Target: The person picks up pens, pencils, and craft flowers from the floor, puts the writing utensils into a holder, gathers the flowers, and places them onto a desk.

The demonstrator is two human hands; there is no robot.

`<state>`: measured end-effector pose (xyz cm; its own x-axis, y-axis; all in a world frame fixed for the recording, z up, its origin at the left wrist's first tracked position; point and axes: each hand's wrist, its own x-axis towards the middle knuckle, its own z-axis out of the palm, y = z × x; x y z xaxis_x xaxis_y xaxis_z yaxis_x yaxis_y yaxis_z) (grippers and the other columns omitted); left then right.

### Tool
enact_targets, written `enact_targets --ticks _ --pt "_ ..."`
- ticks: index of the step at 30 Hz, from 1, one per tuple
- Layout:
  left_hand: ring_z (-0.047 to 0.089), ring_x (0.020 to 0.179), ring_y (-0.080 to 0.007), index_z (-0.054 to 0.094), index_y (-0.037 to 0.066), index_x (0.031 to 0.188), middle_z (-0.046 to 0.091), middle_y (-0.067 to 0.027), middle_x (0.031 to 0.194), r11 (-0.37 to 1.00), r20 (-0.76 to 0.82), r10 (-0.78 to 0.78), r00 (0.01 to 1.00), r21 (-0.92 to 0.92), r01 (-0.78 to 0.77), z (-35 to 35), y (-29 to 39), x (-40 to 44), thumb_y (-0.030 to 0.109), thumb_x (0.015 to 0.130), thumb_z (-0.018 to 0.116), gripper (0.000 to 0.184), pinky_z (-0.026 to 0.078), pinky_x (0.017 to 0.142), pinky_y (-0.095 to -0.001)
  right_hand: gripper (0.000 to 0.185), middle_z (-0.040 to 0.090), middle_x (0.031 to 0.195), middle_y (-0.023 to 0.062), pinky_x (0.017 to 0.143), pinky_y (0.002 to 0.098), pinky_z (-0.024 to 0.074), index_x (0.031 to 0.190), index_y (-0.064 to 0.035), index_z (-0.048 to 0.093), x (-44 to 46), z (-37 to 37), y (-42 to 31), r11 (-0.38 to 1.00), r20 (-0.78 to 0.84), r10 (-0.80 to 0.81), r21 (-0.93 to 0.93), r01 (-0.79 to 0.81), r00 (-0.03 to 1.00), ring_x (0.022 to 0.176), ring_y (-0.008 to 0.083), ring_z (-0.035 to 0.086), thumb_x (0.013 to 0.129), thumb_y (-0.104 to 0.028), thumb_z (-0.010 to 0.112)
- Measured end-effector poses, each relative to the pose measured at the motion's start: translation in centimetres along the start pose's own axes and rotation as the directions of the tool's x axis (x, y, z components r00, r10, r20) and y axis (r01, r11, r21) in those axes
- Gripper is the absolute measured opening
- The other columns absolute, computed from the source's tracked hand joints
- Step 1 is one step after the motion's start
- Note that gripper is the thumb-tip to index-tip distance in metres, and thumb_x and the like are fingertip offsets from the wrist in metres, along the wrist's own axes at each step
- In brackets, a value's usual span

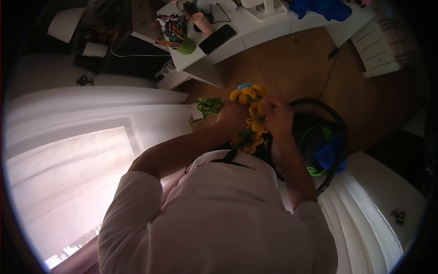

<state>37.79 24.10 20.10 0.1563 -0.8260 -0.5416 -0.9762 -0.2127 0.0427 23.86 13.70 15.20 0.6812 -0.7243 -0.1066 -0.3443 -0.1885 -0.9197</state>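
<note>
My left hand (232, 115) is closed round a bunch of artificial flowers, whose green stems and leaves (209, 106) stick out on its left side. Yellow-orange flower heads (257, 119) fan out between my two hands, with more of them lower down near my lap. A small blue piece (244, 86) shows at the top of the bunch. On the right of the bunch, my right hand (277, 114) has its fingers bent together at a yellow petal. The dim light hides the exact contact of its fingertips.
Ahead, a white desk (269, 28) holds a black phone (217, 39), a green pencil cup (186, 46) and a pink cylinder (202, 23). At my right stands a black-rimmed round container (340, 123) with blue and green things inside. White curtains (155, 118) hang at the left.
</note>
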Motion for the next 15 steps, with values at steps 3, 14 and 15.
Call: enact_targets --ticks 3,14,15 --pt "0.064 0.087 -0.0299 0.066 0.007 0.094 0.065 -0.0139 0.09 0.995 -0.059 0.05 0.997 0.085 -0.045 0.7 -0.3 -0.7 0.023 0.084 0.057 0.021 0.048 0.077 -0.0426 0.039 0.061 0.111 0.0148 0.084 0.0365 0.0503 0.119 -0.0057 0.062 0.3 -2.9 -0.8 0.922 -0.224 0.237 0.358 -0.146 0.945 0.103 0.0268 0.061 0.089 -0.03 0.07" --pt "0.054 0.102 -0.0264 0.065 0.01 0.101 0.06 -0.0087 0.101 0.885 -0.29 0.459 0.84 0.237 -0.401 0.1 0.3 -2.1 0.029 0.078 0.062 0.03 0.039 0.088 -0.0405 0.036 0.068 0.096 0.0086 0.085 0.0275 0.0482 0.109 0.0037 0.066 2.7 -4.5 -2.7 0.765 0.404 0.237 0.483 -0.426 0.884 0.092 0.0165 0.063 0.086 -0.023 0.073" --pt "0.054 0.102 -0.0264 0.065 0.01 0.101 0.06 -0.0087 0.101 0.884 -0.29 0.46 0.84 0.237 -0.402 0.1 0.4 -2.1 0.029 0.078 0.062 0.03 0.039 0.088 -0.0405 0.032 0.068 0.096 0.0086 0.087 0.0269 0.0472 0.107 0.0039 0.067 2.5 -4.4 -2.2 0.672 0.328 0.273 0.608 -0.424 0.904 0.093 0.0162 0.062 0.086 -0.019 0.072"
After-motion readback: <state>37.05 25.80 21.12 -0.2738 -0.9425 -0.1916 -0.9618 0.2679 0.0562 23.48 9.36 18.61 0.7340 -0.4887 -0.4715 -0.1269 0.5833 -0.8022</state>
